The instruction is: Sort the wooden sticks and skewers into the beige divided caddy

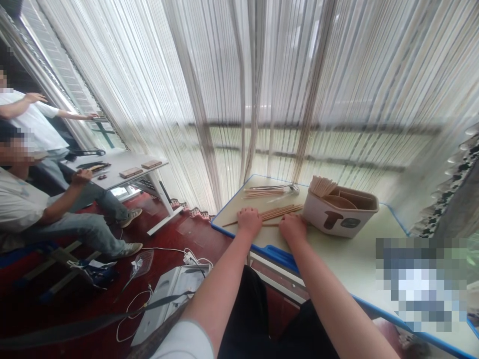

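People: two are seen beside a white table (112, 162).
Left hand (249, 222): laid over thin sticks (279, 213); its grip cannot be told.
Thin sticks: spread on the blue-edged table (359, 254), between and under the hands.
Right hand (293, 228): placed at the sticks; its grip cannot be told.
Container (340, 214): set just beside it, upright, with more sticks (322, 186) held inside.

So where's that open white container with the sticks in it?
In the head view, the container stands on the table, right of centre, just beyond the right hand, with thin sticks rising from its left end.
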The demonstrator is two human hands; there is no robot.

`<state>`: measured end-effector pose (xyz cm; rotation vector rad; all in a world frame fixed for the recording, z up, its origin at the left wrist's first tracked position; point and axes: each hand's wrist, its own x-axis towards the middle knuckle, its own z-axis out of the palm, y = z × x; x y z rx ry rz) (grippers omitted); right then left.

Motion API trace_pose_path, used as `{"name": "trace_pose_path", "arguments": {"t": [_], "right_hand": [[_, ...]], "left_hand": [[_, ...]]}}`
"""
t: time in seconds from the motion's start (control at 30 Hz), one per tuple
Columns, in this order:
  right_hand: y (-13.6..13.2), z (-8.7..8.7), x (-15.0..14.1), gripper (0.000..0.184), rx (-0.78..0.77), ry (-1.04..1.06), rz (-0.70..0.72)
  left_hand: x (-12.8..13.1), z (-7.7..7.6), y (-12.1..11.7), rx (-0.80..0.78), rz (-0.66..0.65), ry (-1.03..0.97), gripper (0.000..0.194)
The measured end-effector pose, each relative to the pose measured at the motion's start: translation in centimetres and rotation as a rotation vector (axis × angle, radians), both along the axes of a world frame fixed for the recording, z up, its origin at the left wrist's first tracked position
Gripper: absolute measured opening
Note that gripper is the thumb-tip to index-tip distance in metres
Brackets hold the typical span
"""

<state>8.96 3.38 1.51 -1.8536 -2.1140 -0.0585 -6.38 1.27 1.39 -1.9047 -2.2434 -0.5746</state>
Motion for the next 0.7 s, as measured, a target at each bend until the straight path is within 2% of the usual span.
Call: {"name": "trace_pose_path", "arguments": {"t": [0.3,0.57,0.7], "right_hand": [[0.18,-0.39,-0.11,0.029,0.029,0.026,-0.023],[0.13,-0.27,-0.12,0.026,0.027,0.021,-0.003],[0.21,-0.36,-0.07,0.027,0.021,0.018,0.005]], "left_hand": [[0.07,-0.23,-0.1,0.064,0.116,-0.001,0.031],[0.3,0.25,-0.12,-0.006,-0.102,0.022,0.03],[0.41,0.24,-0.06,0.013,-0.196,0.054,0.031]]}}
